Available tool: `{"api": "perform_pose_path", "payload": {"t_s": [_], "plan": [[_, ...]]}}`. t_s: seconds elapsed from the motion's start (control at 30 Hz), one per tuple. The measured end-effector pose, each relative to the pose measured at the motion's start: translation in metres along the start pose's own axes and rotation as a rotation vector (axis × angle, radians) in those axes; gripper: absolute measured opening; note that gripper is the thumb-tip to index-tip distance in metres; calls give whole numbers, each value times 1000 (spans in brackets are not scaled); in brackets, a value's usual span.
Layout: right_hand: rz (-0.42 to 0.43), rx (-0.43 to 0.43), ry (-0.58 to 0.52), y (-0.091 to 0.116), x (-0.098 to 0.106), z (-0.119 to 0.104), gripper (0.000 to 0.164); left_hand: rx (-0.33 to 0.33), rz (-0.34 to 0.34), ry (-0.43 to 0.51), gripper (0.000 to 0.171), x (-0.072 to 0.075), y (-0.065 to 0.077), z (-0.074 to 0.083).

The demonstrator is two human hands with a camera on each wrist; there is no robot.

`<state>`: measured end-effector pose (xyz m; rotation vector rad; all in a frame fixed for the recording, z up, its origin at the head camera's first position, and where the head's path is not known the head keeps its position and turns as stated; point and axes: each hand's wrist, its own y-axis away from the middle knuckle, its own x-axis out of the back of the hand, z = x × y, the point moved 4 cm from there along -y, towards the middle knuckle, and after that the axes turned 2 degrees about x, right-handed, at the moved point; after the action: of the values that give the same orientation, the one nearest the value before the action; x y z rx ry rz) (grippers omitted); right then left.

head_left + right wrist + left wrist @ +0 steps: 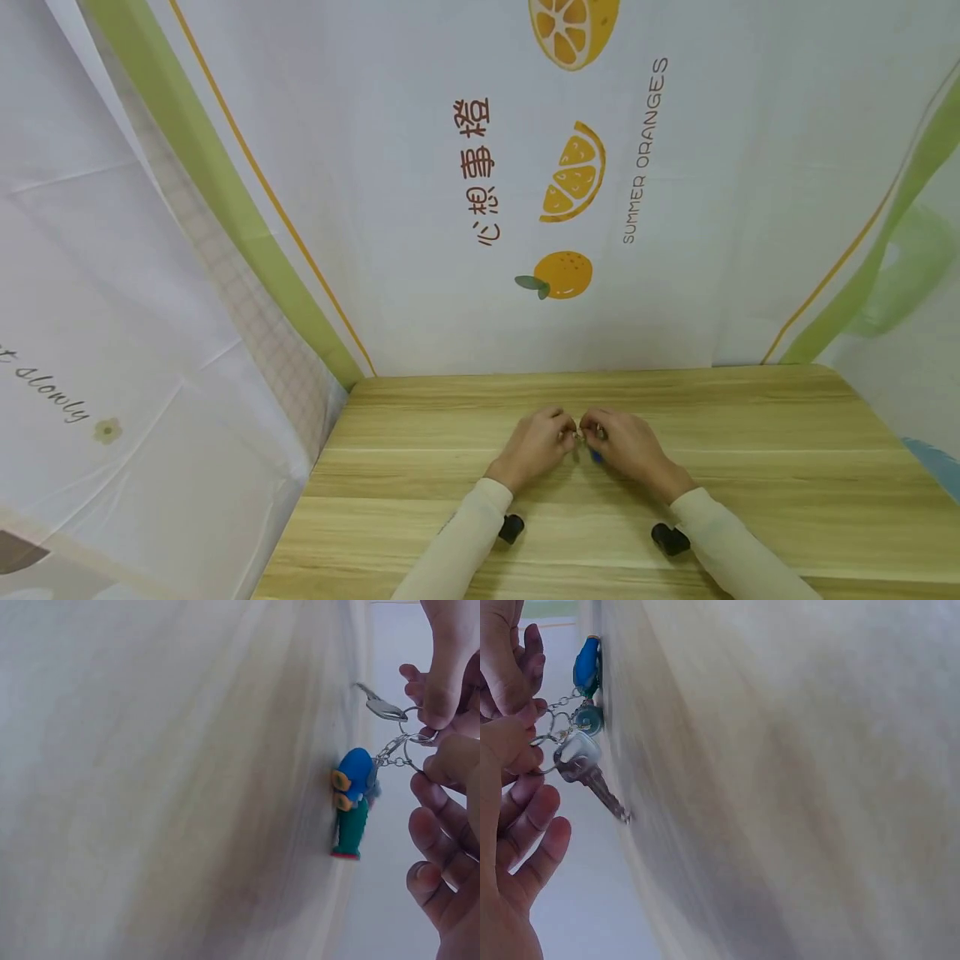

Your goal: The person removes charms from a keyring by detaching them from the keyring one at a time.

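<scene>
My left hand (536, 442) and right hand (630, 446) meet fingertip to fingertip, low over the wooden table. Between thumb and finger the left hand pinches a metal key ring (403, 724) carrying a silver key (591, 776), which hangs toward the tabletop. The right hand pinches a second ring (407, 756), which belongs to a keychain. Short chains (388, 752) run from it to a blue figure (358, 766) with orange feet and a green piece (350, 829). The two rings touch or cross; fingertips hide whether they are linked.
The wooden table (420, 467) runs back to a white cloth (420, 275) printed with oranges. Another cloth (150, 333) hangs along the left. Black devices (512, 528) sit at the inner side of both wrists.
</scene>
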<state>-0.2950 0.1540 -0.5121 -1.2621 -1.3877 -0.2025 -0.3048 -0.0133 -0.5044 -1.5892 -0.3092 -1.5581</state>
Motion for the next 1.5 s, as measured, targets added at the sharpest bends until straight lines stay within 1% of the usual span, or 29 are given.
{"api": "perform_pose_path", "payload": {"t_s": [0.07, 0.17, 0.27, 0.5, 0.63, 0.8, 0.97, 1.07, 1.3, 1.5], "plan": [[4, -18, -10, -2, 3, 0, 13, 18, 20, 29, 8, 3, -1, -2], [14, -34, -18, -4, 7, -2, 12, 62, 29, 109, 8, 5, -2, -5], [33, -29, -15, -7, 9, -3, 12, 92, 35, 179, 8, 6, -2, -8], [36, -39, -13, -10, 11, -3, 11, 96, 37, 260, 11, 11, -3, -10], [43, -29, -12, -12, 12, -5, 11, 92, 29, 277, 13, 13, -3, -10], [61, -22, -10, -15, 15, -6, 12, 66, 31, 266, 15, 14, -3, -10], [22, -54, -18, -17, 14, -6, 15, 50, 34, 264, 15, 14, -4, -9], [11, -58, -13, -17, 13, -6, 17, 41, 30, 275, 14, 14, -4, -8], [56, 12, 21, -15, 9, -8, 21, 28, 29, 280, 13, 12, -1, -7], [75, 34, 17, -13, 10, -8, 25, 13, 24, 271, 15, 11, 0, -5]]}}
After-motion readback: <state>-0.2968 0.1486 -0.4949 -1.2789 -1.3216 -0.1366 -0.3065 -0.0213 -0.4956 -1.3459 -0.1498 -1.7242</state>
